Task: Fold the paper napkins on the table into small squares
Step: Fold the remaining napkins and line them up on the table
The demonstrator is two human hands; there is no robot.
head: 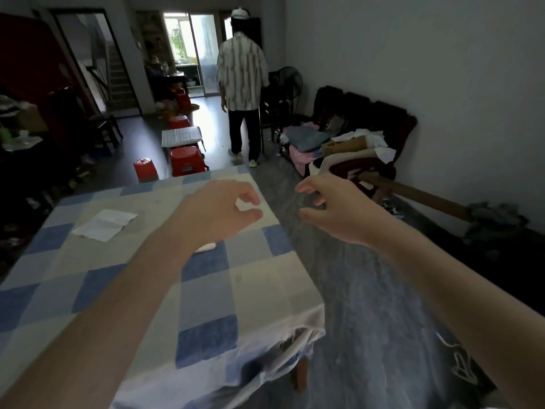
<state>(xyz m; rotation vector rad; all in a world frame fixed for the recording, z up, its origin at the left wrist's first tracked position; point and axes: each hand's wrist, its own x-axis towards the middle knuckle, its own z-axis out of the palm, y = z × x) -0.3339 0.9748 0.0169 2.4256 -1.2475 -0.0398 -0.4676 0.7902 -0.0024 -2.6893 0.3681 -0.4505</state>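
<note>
Head view — a short exchange over a checked tablecloth:

— Where are the napkins?

— One paper napkin (104,225), white and creased, partly folded, lies flat on the blue-and-white checked tablecloth (206,305) toward the table's far left. A second bit of white paper (206,247) peeks out from under the left wrist, nearer the middle; its shape cannot be told.

— And the hands?

— The left hand (218,212) hangs over the far right part of the table, thumb and forefinger curved toward each other with a gap between. White shows through that gap, but whether it is paper in the fingers or pale cloth beneath cannot be told. The right hand (336,209) is past the table's right edge, over the grey floor (368,305), fingers loosely curled, holding nothing.

— Any writing to read?

— A white outline print shows on dark fabric (463,367) at near right; no letters can be made out.

— Background?

— A person in a striped shirt (242,78) stands far off, back to the camera, near red stools (185,160). Piled clothes (339,149) lie by the right wall.
</note>
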